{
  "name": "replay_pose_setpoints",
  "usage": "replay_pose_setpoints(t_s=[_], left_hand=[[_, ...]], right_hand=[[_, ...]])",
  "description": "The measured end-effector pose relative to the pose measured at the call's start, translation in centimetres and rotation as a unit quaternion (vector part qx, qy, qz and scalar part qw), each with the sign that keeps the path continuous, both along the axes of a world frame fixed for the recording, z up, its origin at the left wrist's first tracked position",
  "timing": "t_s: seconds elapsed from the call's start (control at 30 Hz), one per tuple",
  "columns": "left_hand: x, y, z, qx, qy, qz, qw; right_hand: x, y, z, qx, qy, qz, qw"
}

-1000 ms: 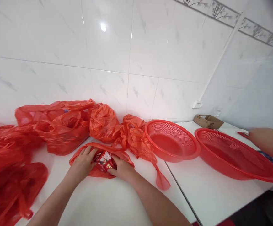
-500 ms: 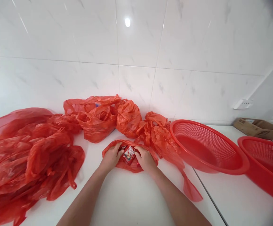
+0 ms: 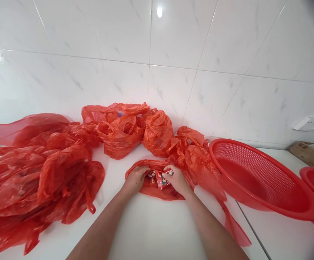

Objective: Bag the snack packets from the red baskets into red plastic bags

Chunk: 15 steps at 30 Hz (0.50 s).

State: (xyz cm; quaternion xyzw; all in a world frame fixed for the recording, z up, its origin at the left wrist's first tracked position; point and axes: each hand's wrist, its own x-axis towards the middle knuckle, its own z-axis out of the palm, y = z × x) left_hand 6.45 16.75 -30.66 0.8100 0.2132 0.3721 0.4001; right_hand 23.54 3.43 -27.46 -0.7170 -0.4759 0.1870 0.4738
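Right hand (image 3: 179,181), at three o'clock on an open red bag (image 3: 159,194), grips a printed packet (image 3: 160,181); left hand (image 3: 134,180) rests at nine, its grip unclear.

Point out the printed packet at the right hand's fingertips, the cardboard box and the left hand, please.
Printed packet (image 3: 160,182): head view, on its red-and-white wrapper.
Cardboard box (image 3: 307,154): head view, on its side wall.
Left hand (image 3: 135,179): head view, on the back of the hand.

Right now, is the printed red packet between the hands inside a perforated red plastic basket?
No, the printed red packet is in the open red plastic bag, between the left hand and the right hand.
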Motion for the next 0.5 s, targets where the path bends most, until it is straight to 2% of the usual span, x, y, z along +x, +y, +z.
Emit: replay_pose_setpoints(t_s=[0.13, 0.33, 0.4, 0.5], left_hand=[[0.1, -0.9, 0.8, 0.008, -0.003, 0.002, 1.0], [0.2, -2.8, 2.8, 0.006, -0.022, -0.013, 1.0], [0.3, -3.0, 2.8, 0.009, -0.019, -0.02, 1.0], [0.4, -3.0, 2.3, 0.005, -0.009, 0.004, 1.0]], right_hand=[[1.0, 0.3, -0.3, 0.028, 0.02, -0.042, 0.999], [1.6, 0.9, -1.4, 0.075, 0.069, -0.053, 0.993], [1.4, 0.8, -1.3, 0.079, 0.066, -0.048, 0.994], [0.7, 0.5, -0.8, 0.086, 0.025, -0.038, 0.995]])
